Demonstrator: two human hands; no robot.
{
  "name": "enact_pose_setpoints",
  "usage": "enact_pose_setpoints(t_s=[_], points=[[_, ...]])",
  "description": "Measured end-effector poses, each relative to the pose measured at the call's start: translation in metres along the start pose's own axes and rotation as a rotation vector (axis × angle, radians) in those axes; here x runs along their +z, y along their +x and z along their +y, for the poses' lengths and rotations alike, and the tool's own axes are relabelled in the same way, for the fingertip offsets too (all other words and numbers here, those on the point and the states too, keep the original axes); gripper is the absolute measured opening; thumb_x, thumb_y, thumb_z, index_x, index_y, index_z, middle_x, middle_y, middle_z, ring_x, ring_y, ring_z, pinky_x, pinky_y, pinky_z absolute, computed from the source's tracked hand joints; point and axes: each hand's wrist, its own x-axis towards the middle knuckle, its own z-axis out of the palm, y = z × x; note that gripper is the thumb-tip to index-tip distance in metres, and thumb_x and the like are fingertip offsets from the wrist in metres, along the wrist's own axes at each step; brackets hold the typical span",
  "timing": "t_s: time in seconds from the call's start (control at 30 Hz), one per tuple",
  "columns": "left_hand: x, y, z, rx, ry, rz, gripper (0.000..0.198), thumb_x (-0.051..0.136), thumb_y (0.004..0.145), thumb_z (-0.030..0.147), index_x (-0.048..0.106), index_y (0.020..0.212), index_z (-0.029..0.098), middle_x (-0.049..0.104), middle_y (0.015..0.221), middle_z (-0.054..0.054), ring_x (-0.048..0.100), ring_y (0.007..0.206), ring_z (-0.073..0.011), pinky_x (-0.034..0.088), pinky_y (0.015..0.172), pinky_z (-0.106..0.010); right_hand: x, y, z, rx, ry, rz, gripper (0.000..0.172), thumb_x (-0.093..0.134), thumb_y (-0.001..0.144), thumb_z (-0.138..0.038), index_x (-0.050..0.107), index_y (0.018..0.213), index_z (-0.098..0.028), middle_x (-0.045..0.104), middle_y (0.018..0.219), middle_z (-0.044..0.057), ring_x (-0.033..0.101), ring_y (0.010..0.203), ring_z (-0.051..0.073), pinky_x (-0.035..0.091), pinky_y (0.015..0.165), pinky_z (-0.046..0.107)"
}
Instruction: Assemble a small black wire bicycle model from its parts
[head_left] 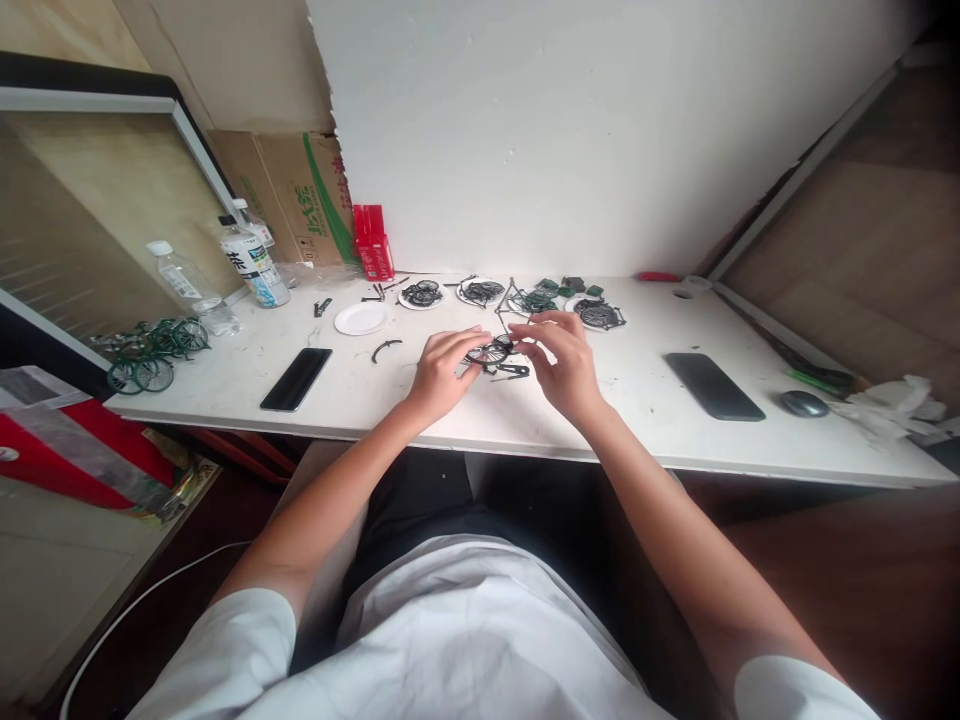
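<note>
My left hand pinches a small spoked model bicycle wheel between thumb and fingers, just above the white table. Close by on its right, my right hand has its fingertips closed at the wheel's side, on a dark part of the same model bicycle. A thin dark frame piece sticks up between the hands; whether it is joined to the wheel I cannot tell. Under the hands lie small black parts. A curved black piece, like a mudguard, rests left of my left hand.
Behind the hands, plates hold black wheels, more dark parts and frame pieces. A white plate stands left of them. Phone, green model bicycles and bottles are left; a dark slab and mouse right.
</note>
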Motion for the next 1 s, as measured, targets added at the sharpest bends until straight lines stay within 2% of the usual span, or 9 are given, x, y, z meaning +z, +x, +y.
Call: enact_pose_setpoints(t_s=[0.17,0.33,0.43,0.5,0.57,0.67,0.8,1.0], points=[[-0.004,0.004,0.013,-0.024,-0.117,-0.038,0.027,0.065,0.098,0.018,0.075,0.122,0.026,0.077,0.125,-0.009,0.069,0.122,-0.0269,0.048,0.110,-0.046,-0.003,0.003,-0.008,0.019,0.006,-0.017,0.017,0.068,0.100,-0.041,0.078,0.112,-0.032,0.078,0.102,0.007,0.060,0.121,0.036,0.050,0.105,0.059],[-0.006,0.007,0.023,-0.057,-0.270,-0.034,0.018,0.066,0.100,0.025,0.076,0.115,0.022,0.077,0.112,-0.010,0.073,0.107,-0.0246,0.055,0.098,-0.040,-0.004,0.005,-0.019,0.037,0.116,-0.072,0.017,0.068,0.101,-0.042,0.077,0.112,-0.032,0.078,0.103,0.006,0.066,0.105,0.031,0.055,0.095,0.051],[-0.005,0.006,0.027,-0.073,-0.324,-0.015,0.016,0.067,0.100,0.026,0.074,0.113,0.021,0.076,0.110,-0.010,0.073,0.107,-0.0238,0.056,0.097,-0.038,-0.004,0.004,-0.024,0.061,0.150,-0.067,0.017,0.067,0.102,-0.042,0.077,0.111,-0.031,0.078,0.101,0.007,0.067,0.101,0.030,0.056,0.091,0.049],[-0.004,0.005,0.028,-0.124,-0.358,0.006,0.021,0.069,0.099,0.028,0.069,0.119,0.021,0.075,0.113,-0.010,0.073,0.109,-0.0240,0.055,0.100,-0.038,-0.004,0.004,-0.027,0.087,0.150,-0.060,0.019,0.065,0.103,-0.042,0.077,0.114,-0.031,0.078,0.101,0.007,0.067,0.102,0.030,0.056,0.091,0.050],[-0.003,0.004,0.029,-0.186,-0.416,0.015,0.035,0.071,0.098,0.032,0.061,0.130,0.022,0.074,0.113,-0.010,0.073,0.109,-0.0238,0.054,0.102,-0.039,-0.004,0.004,-0.029,0.093,0.147,-0.056,0.021,0.063,0.104,-0.041,0.076,0.118,-0.032,0.078,0.101,0.006,0.067,0.101,0.029,0.056,0.092,0.050],[-0.001,0.003,0.027,-0.216,-0.506,0.005,0.050,0.073,0.097,0.036,0.049,0.139,0.024,0.073,0.109,-0.009,0.073,0.106,-0.0231,0.053,0.104,-0.040,-0.004,0.005,-0.031,0.061,0.139,-0.055,0.019,0.061,0.105,-0.038,0.077,0.112,-0.032,0.077,0.099,0.006,0.067,0.099,0.029,0.055,0.094,0.050],[0.000,0.003,0.022,-0.281,-0.587,-0.033,0.057,0.075,0.095,0.043,0.046,0.140,0.025,0.072,0.106,-0.009,0.072,0.107,-0.0235,0.052,0.103,-0.040,-0.002,0.005,-0.029,0.076,0.134,-0.097,0.021,0.057,0.106,-0.040,0.075,0.107,-0.030,0.075,0.101,0.007,0.064,0.104,0.029,0.053,0.094,0.049],[0.002,0.001,0.014,-0.515,-0.918,-0.160,0.066,0.082,0.089,0.049,0.048,0.141,0.026,0.073,0.117,-0.011,0.072,0.109,-0.0237,0.055,0.097,-0.037,0.003,0.003,-0.020,0.191,0.228,-0.191,0.027,0.055,0.106,-0.051,0.066,0.104,-0.027,0.070,0.103,0.008,0.060,0.103,0.027,0.055,0.085,0.041]])
